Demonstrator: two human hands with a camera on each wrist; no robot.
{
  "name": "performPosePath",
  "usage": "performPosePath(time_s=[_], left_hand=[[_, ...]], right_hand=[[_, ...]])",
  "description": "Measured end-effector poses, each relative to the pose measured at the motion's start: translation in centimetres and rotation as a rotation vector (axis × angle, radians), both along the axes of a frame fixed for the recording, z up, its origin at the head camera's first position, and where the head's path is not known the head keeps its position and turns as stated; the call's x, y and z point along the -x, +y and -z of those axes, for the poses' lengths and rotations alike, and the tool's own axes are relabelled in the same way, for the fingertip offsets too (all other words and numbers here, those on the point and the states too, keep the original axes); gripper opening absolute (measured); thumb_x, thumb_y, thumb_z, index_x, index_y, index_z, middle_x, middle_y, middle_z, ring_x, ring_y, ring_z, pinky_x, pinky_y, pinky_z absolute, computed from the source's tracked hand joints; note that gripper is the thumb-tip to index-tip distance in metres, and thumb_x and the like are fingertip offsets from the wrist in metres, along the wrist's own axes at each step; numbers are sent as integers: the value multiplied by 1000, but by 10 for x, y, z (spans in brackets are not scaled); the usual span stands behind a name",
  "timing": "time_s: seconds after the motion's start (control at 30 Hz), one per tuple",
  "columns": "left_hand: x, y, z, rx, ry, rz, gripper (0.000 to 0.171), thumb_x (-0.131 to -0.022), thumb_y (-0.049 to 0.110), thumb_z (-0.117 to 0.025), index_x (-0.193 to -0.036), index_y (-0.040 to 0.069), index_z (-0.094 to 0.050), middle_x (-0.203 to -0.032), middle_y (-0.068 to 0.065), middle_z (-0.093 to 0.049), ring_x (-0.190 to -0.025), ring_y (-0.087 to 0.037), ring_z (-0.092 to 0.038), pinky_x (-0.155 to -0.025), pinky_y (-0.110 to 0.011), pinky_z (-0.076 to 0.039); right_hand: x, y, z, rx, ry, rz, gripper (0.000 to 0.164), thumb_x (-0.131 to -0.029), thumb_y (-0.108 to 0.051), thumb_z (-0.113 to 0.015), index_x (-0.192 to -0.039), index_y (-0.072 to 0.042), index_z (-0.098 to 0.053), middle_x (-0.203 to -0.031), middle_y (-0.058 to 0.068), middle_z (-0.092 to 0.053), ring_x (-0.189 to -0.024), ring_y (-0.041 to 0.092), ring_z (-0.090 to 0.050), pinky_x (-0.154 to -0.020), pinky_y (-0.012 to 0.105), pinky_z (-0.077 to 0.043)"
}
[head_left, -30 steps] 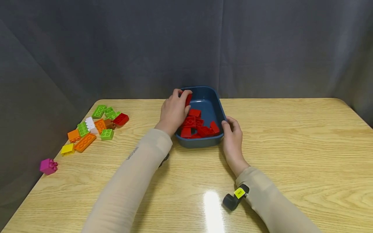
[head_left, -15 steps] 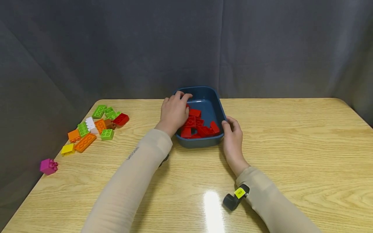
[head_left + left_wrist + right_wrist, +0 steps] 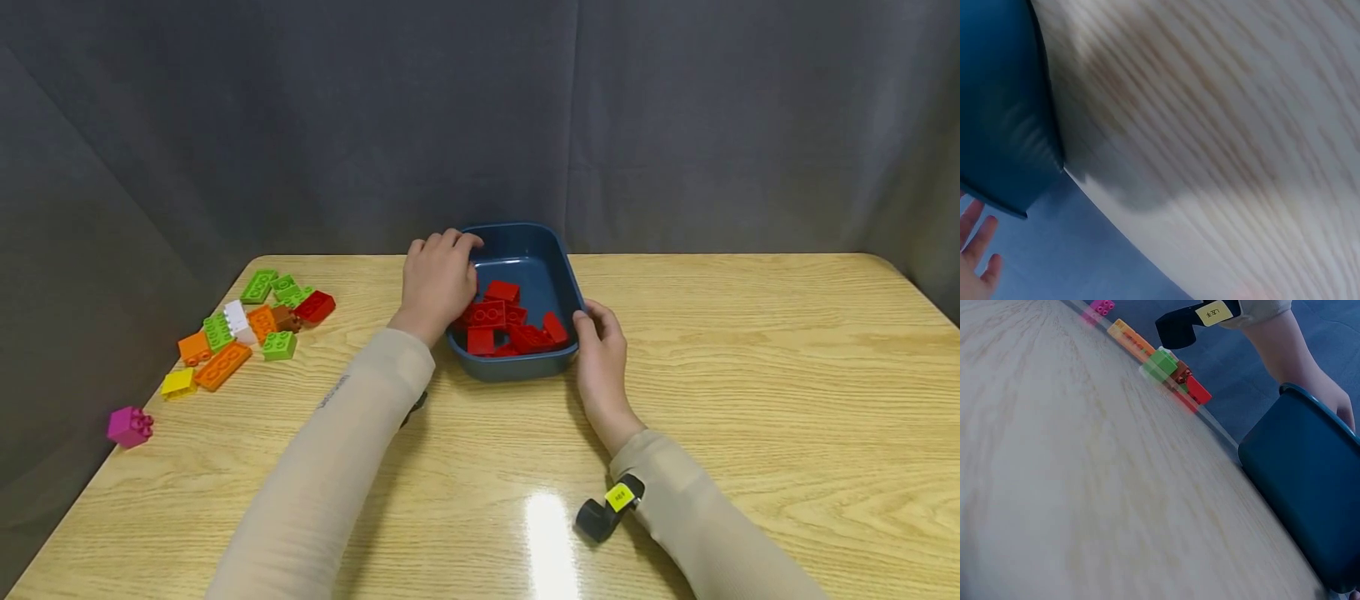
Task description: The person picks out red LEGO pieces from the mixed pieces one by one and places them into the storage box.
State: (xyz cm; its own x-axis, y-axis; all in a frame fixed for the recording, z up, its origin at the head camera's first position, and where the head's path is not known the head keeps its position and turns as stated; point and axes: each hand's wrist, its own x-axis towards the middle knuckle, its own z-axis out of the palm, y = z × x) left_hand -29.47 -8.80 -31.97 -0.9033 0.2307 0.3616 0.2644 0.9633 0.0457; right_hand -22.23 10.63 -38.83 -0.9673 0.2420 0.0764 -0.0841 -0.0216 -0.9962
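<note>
A dark blue bin (image 3: 516, 368) stands on the wooden table with several red toy bricks (image 3: 488, 315) heaped in its near half. My left hand (image 3: 437, 279) lies over the bin's left rim, its fingers loosely bent and nothing visible in them. In the left wrist view, spread fingers (image 3: 982, 240) show right at the rim of the bin (image 3: 1004, 94). At the near right corner my right hand (image 3: 602, 362) holds the bin, thumb on the rim and fingers along the outer wall. That hand is almost wholly hidden in the right wrist view.
On the table's left side lie loose bricks: green bricks (image 3: 279, 346), a white brick (image 3: 238, 322), an orange brick (image 3: 223, 367), a dark red brick (image 3: 315, 308), a yellow brick (image 3: 178, 384) and a magenta brick (image 3: 131, 427). A grey curtain (image 3: 675, 125) hangs behind the table.
My left hand has let go of a red brick into the bin and drawn back left to the rim. The right hand stays at the bin's corner.
</note>
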Motion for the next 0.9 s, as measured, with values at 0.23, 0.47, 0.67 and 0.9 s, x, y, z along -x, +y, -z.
performPosePath(time_s=[0.23, 0.47, 0.67, 0.9], left_hand=[[3, -12, -4, -45, -20, -16, 34, -99, 15, -51, -130, 14, -62, -131, -7, -56, -117, -27, -52, -100, -41, -42], [6, -33, -2, -57, -24, -70, 34, -99, 14, -50, -131, 13, -60, -131, -9, -56, -118, -29, -51, -99, -43, -42], [7, -51, -2, -70, -35, -93, 34, -100, 14, -47, -131, 11, -60, -132, -11, -55, -119, -31, -50, -99, -44, -41], [4, -70, 3, -75, -77, -142, 35, -100, 14, -47, -133, 10, -58, -132, -13, -54, -118, -33, -50, -100, -46, -41]], right_hand=[[0, 0, 1, -3, 0, 4, 38, -105, -20, -42, -137, -1, -50, -133, 13, -52, -119, 21, -47, -105, 31, -37], [0, 0, 2, -13, -2, 4, 38, -105, -21, -42, -137, -3, -50, -133, 11, -52, -119, 20, -47, -105, 31, -37], [0, 0, 2, -15, 2, 3, 39, -105, -21, -42, -138, -3, -49, -134, 11, -52, -119, 20, -47, -106, 31, -37], [0, 1, 3, -23, 1, 9, 39, -104, -21, -42, -138, -3, -50, -134, 11, -52, -120, 19, -47, -106, 31, -37]])
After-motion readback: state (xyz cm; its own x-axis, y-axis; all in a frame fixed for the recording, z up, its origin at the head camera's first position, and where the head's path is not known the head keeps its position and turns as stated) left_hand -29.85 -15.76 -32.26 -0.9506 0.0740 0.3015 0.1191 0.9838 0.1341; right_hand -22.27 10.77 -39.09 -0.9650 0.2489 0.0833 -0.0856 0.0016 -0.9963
